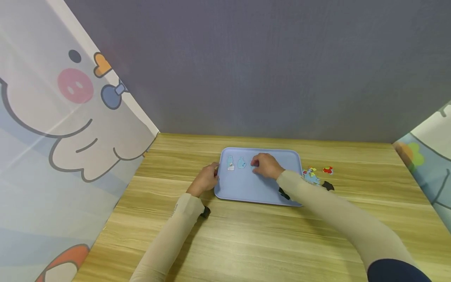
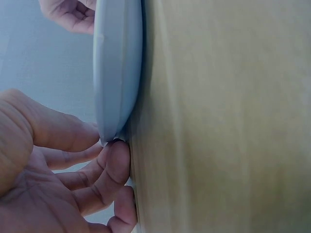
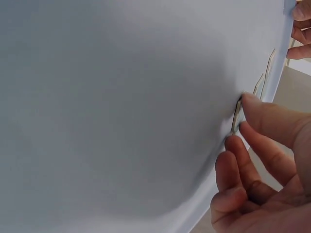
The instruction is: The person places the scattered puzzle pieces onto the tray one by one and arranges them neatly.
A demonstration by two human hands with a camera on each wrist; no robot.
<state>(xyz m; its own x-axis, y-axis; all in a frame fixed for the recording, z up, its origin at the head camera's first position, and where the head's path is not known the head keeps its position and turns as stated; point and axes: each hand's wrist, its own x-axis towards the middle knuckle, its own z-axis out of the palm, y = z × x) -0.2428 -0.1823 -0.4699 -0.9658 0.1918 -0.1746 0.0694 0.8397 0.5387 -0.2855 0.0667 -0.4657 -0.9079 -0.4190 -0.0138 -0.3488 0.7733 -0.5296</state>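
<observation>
1. The tray (image 1: 243, 192) is lying flat on the table (image 1: 225, 243). It is showing a smooth, pale blue surface, looking like plastic, and is forming a rectangle with rounded corners and a raised rim.
2. The left hand (image 1: 205, 179) is clamping on the tray at its left edge, the thumb pressing above the rim and a finger curling below.
3. The right hand (image 1: 267, 166) is reaching over the tray from its right side. Its thumb and fingers are closing together on a small piece (image 3: 236, 116), which is sitting in the upper middle part of the tray, mostly hidden.
4. To the left of this one, inside the tray, the tall piece (image 1: 230, 163) and the notched piece (image 1: 241, 163) are lying in a row, apart. Both are looking thin and flat, with light blue faces and tan cut edges; the tall piece is whitening at its bottom.
5. Just right of the tray, a blue piece (image 1: 311, 178) is lying among yellow and red bits; a red piece (image 1: 328, 170) is lying farther right.
6. Under the tray, the table is showing long wood grain. Behind the tray, a grey panel (image 1: 246, 70) is showing a fine fabric-like texture.
7. Left of the tray, the left sleeve (image 1: 169, 239) is carrying tiny dark marks, too small for reading.
</observation>
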